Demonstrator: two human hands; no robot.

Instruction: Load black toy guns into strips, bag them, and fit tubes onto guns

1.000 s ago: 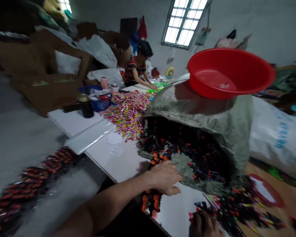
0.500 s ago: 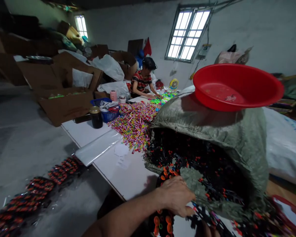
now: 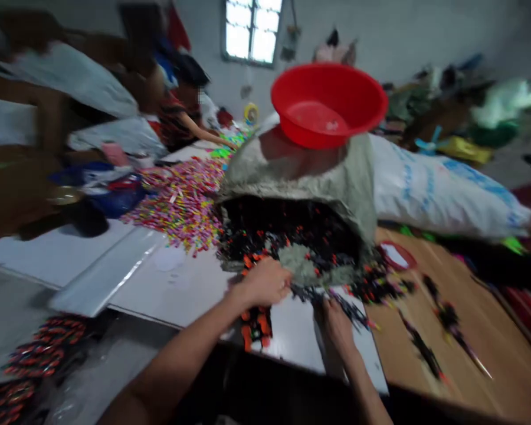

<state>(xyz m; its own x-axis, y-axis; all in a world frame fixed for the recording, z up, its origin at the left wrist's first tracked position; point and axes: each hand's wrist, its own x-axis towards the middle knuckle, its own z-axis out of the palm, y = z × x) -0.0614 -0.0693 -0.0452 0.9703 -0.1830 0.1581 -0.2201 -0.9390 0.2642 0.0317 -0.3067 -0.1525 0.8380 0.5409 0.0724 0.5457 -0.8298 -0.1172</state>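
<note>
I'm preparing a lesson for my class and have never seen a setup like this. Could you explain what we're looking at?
There is no machine: a person works bare-handed, and a camera worn on their head looks forward and down. Their left hand is over a strip of orange-and-black pieces on a white tabletop. Their right hand is at some thin black pieces; blur hides what either grips. Ahead, an open grey-green sack holds dark pieces, with a red basin on top. Left of it lies a multicoloured heap; beyond, another person works.
</note>
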